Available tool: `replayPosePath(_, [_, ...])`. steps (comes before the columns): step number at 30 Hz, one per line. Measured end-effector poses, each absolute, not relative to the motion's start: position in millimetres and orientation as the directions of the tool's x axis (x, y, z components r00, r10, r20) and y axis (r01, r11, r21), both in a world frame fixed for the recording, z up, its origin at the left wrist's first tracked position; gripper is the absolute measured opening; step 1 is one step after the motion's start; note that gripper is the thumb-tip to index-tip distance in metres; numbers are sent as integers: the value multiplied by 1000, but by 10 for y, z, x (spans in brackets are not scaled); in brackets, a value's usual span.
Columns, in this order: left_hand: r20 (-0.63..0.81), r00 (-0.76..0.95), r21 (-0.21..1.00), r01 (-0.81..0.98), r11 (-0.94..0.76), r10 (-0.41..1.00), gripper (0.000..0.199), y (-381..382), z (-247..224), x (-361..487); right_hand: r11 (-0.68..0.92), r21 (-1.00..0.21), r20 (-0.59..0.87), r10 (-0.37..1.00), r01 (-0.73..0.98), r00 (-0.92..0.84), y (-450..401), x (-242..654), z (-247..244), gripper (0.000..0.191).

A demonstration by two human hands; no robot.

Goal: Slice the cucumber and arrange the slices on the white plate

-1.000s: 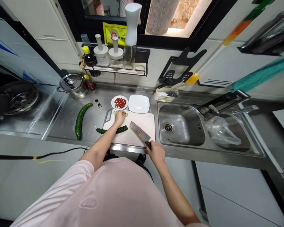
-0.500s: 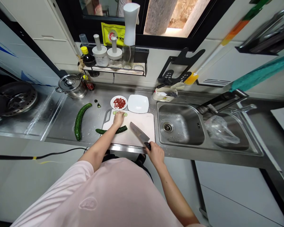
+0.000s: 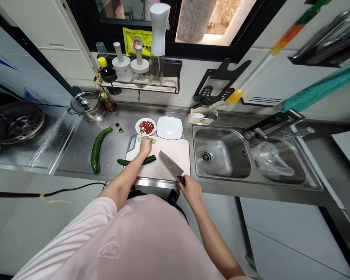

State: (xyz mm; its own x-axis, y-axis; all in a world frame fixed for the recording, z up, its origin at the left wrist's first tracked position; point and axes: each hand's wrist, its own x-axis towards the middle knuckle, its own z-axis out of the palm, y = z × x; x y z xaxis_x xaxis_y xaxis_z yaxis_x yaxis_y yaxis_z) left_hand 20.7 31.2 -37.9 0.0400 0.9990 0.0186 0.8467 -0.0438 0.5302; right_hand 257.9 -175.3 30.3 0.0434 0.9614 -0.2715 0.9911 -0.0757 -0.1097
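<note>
My left hand [image 3: 146, 146] rests at the top left of the white cutting board [image 3: 175, 149], its fingertips touching green cucumber slices [image 3: 154, 141]. What those fingers hold, if anything, is too small to make out. Under my left forearm a cut cucumber piece [image 3: 149, 160] lies across the board's lower left. My right hand [image 3: 191, 189] is closed round the black handle of a knife [image 3: 170, 162], whose blade lies over the board and points up and left. Beyond the board are a plate of chopped red pieces [image 3: 146, 126] and a white square plate [image 3: 169, 128].
A whole cucumber [image 3: 97, 151] lies left of the board, near small dark scraps [image 3: 121, 130]. A lidded steel pot [image 3: 87, 107] stands at the back left. The sink [image 3: 221, 153] is to the right, with a plastic bag [image 3: 270, 158] in its second basin.
</note>
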Motion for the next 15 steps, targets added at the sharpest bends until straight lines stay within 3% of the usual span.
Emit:
replayPosePath(8, [12,10,533,846,-15,1000,28,331,-391,219,-64,-114,-258,966,991,33,-1727,2549,302,19])
replayPosePath(15, [24,-73,609,792,43,997,25,241,-293,210,-93,-142,-288,956,985,49,-1702,2536,300,22])
